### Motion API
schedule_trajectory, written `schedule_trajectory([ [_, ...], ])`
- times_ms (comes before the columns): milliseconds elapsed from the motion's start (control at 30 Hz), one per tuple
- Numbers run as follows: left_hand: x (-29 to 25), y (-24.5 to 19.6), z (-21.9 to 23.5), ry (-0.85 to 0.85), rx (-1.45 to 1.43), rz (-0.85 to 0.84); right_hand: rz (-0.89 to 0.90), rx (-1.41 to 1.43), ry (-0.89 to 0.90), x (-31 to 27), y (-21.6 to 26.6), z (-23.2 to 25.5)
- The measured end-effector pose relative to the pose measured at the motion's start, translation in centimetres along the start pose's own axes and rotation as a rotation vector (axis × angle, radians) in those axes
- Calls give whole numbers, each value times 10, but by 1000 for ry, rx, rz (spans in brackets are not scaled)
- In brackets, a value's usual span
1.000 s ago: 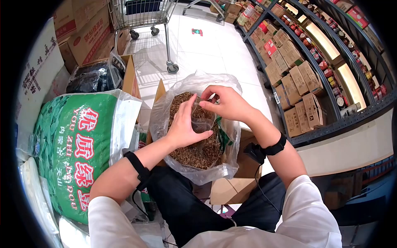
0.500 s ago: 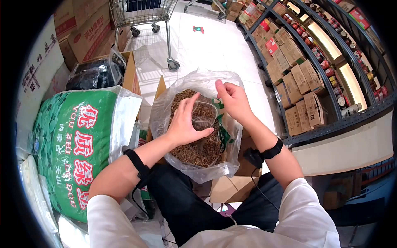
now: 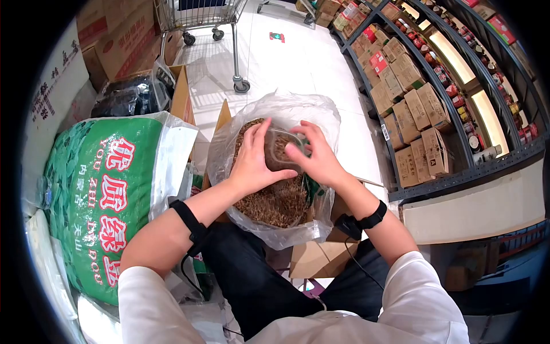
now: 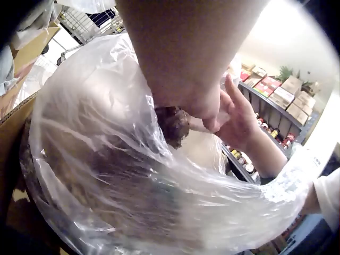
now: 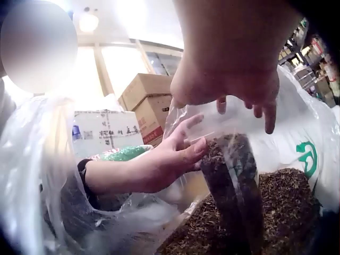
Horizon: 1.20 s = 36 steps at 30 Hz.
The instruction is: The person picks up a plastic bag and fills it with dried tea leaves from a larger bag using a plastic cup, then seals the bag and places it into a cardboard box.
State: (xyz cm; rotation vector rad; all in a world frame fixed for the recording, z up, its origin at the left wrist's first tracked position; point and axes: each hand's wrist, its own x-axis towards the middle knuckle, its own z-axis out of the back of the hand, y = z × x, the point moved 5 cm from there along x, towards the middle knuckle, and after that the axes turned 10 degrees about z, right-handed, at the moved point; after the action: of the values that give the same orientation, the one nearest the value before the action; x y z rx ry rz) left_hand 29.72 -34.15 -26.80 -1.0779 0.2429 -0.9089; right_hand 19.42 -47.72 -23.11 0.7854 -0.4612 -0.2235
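Note:
A clear plastic tub (image 3: 276, 150) with a rounded rim stands in a big clear plastic bag (image 3: 286, 106) of brown dried flakes (image 3: 269, 209). Through its walls in the right wrist view, the tub (image 5: 234, 183) shows dark brown flakes inside. My left hand (image 3: 255, 160) holds the tub's left side, thumb toward me and fingers curved along the far side. On the other side my right hand (image 3: 321, 157) is at the rim, thumb overlapping the opening and fingers loosely bent. From the right wrist, those fingers (image 5: 270, 118) hang just above the tub's top.
The bag sits in an open cardboard box (image 3: 323, 259) between my knees. A large green printed sack (image 3: 103, 200) lies at the left. A shopping cart (image 3: 203, 17) stands ahead on white tiles. Shelves with cartons (image 3: 427, 112) and jars run along the right.
My right hand first left the tub's rim and rose to the right with its thumb up, then came back over the rim. My left hand stays around the tub.

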Motion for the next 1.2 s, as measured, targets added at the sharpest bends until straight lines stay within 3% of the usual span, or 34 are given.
schedule_trajectory([
  [67,0,6,-3,7,-16,-4,273,-271,239,-5,21,-6],
  [233,3,25,-11,100,1,89,152,-266,231,-8,5,-3],
  [300,1,34,-17,234,134,254,70,-206,146,-8,-8,0],
  [467,-1,37,-11,291,277,453,32,-209,31,-1,-4,11],
  [633,-1,31,-2,134,298,449,50,-271,-31,6,8,15],
  [700,0,29,-4,120,298,428,79,-360,229,6,-17,1],
  [967,-1,28,-6,121,281,372,-11,-346,50,7,-9,12],
  [1067,-1,28,-8,83,220,294,-95,-462,351,3,-23,7],
  [1100,2,30,-9,77,219,294,-90,-463,352,5,-23,9],
  [1167,5,28,-10,93,132,158,175,-434,114,9,-8,18],
  [1200,5,30,-10,93,133,160,96,-447,247,8,-12,16],
])
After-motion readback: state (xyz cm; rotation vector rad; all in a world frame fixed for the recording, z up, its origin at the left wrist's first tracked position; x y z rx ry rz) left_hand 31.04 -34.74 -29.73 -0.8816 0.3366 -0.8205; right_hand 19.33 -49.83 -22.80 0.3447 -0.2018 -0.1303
